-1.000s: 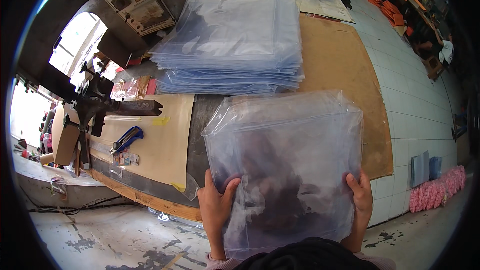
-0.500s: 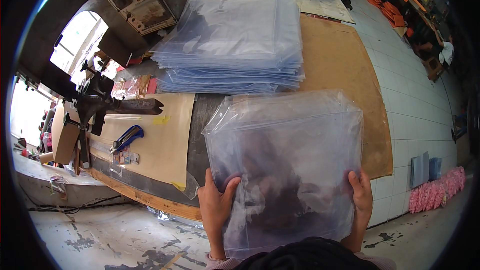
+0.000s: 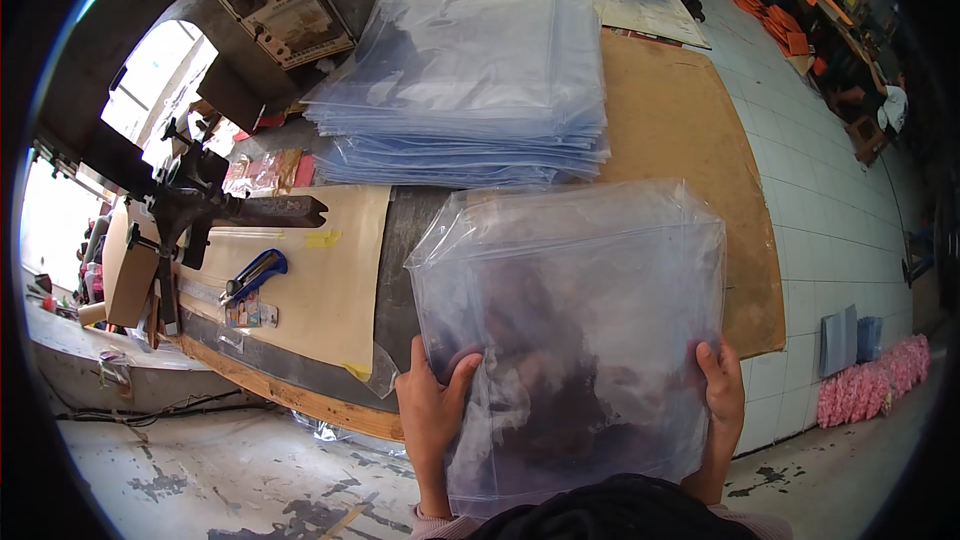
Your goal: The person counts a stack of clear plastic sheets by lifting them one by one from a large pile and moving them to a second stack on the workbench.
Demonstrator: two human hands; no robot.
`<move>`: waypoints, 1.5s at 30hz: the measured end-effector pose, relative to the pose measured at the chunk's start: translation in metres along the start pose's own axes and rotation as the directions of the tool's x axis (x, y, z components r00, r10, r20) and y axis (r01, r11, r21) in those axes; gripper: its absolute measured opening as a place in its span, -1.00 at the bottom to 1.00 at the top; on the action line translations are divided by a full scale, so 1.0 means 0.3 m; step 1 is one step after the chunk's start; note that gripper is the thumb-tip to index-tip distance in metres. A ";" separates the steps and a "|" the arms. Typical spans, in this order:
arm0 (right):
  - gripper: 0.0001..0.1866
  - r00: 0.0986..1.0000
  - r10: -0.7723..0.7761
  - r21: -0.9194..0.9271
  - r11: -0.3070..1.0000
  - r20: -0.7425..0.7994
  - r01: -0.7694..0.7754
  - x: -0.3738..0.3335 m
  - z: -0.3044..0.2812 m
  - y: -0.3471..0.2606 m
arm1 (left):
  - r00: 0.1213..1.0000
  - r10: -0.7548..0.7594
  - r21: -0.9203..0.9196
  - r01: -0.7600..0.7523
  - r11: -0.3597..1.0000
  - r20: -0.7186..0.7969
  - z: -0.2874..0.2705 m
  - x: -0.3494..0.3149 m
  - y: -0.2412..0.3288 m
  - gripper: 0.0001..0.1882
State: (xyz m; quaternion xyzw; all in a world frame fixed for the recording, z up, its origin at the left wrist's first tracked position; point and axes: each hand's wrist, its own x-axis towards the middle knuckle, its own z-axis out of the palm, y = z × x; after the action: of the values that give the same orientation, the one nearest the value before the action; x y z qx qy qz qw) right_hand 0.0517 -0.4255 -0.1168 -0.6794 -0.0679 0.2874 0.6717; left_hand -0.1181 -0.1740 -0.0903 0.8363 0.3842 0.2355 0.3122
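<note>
Between my hands is a clear plastic bag [image 3: 590, 310], wide and boxy, with creased corners at its far end. My left hand [image 3: 435, 405] grips its left side, thumb on top and the fingers partly hidden behind the film. On the opposite side my right hand [image 3: 722, 390] is closed round the edge, its thumb on the front. The bag's far end lies over the table's edge area, and its near end reaches toward my body. Just beyond it rises a tall stack of similar clear plastic bags [image 3: 470, 70].
Left of the bag, a blue box cutter [image 3: 255, 277] lies on tan paper [image 3: 340, 310] beside a dark metal machine arm [image 3: 270, 211]. A brown board [image 3: 680, 130] covers the table's right side. Pink bundles [image 3: 875, 380] rest on the tiled floor; people are farther back.
</note>
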 end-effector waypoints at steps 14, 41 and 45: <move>-0.42 0.999 0.034 -0.041 0.999 -0.015 -0.035 -0.003 -0.007 0.000 | 0.999 -0.035 -0.065 0.037 0.997 0.038 -0.005 0.004 0.002 -0.56; -0.44 1.000 -0.006 -0.030 1.000 0.019 0.006 0.001 -0.004 -0.003 | 1.000 -0.017 0.010 0.017 1.000 0.008 -0.004 -0.001 0.004 -0.56; -0.44 1.000 -0.004 -0.041 0.999 0.013 0.004 0.001 -0.008 -0.001 | 1.000 -0.027 -0.016 0.027 1.000 0.012 -0.003 0.002 0.009 -0.57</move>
State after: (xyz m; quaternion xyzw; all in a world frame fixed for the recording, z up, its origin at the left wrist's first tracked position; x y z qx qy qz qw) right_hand 0.0530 -0.4274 -0.1167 -0.6910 -0.0794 0.2890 0.6578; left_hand -0.1170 -0.1747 -0.0876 0.8299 0.3916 0.2296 0.3243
